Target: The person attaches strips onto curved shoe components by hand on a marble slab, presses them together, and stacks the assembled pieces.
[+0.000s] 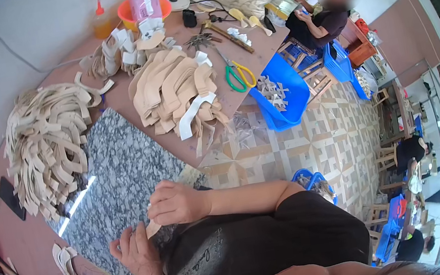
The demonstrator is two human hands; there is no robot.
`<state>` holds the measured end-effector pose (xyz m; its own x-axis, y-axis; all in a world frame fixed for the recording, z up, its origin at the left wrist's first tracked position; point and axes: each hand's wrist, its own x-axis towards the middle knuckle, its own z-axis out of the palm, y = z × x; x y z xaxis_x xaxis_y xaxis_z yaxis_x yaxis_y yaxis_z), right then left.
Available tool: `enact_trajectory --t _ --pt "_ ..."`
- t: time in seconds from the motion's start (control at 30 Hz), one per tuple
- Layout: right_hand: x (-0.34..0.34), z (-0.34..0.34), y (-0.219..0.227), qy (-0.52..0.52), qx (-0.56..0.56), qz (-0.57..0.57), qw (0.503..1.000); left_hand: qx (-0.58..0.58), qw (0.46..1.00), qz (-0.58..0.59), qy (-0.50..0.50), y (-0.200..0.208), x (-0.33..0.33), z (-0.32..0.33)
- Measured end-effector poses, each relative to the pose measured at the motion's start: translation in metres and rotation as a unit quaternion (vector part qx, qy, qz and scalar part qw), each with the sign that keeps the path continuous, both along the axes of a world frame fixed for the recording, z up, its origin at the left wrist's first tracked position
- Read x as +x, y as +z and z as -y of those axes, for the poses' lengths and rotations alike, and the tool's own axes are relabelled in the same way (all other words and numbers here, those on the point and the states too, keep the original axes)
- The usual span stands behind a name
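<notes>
A small beige strip [153, 228], like the cut leather-like pieces nearby, is pinched between my two hands over the near edge of a grey speckled stone slab [114, 160]. My right hand [178, 201] is closed on its upper end, thumb and fingers together. Lower and to the left, my left hand [138, 255] has its fingers bent around the other end. Most of the strip is hidden by my fingers. A large heap of curved beige pieces [48, 144] lies left of the slab, and a fanned stack of similar pieces [166, 88] lies beyond it.
Scissors [238, 76] with green and yellow handles and a hammer [233, 37] lie on the brown table [110, 100]. A glue bottle [101, 22] stands at the back. Loose strips [70, 270] lie at left. Blue bins [279, 111] stand right; a person [325, 17] works beyond.
</notes>
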<state>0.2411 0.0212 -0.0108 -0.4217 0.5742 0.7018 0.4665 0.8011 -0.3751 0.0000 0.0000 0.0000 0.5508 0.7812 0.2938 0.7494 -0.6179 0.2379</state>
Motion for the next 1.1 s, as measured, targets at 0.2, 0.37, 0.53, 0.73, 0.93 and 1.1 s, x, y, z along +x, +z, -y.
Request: enact_trajectory --t 0.2,0.37,0.53,0.73,0.93,1.1 --pt "0.006 -0.004 -0.008 -0.018 -0.001 -0.028 0.999 0.038 0.998 -0.028 0.029 0.012 0.009 -0.004" --pt "0.005 -0.009 -0.011 -0.012 -0.003 -0.027 1.000 0.053 0.994 -0.037 0.092 0.015 0.012 -0.006" --pt "0.004 -0.010 -0.009 -0.012 0.024 -0.034 0.999 0.021 0.996 -0.039 0.079 0.018 0.025 0.004" --pt "0.003 -0.011 -0.009 -0.011 -0.017 -0.052 0.998 0.015 0.996 -0.006 0.086 0.009 0.023 0.002" --pt "0.005 -0.017 -0.012 -0.034 -0.072 -0.115 0.990 0.041 0.993 0.027 0.110 0.015 0.004 -0.004" --pt "0.006 -0.019 -0.009 -0.035 -0.086 -0.136 0.986 0.014 0.992 0.058 0.108 -0.002 -0.013 -0.006"
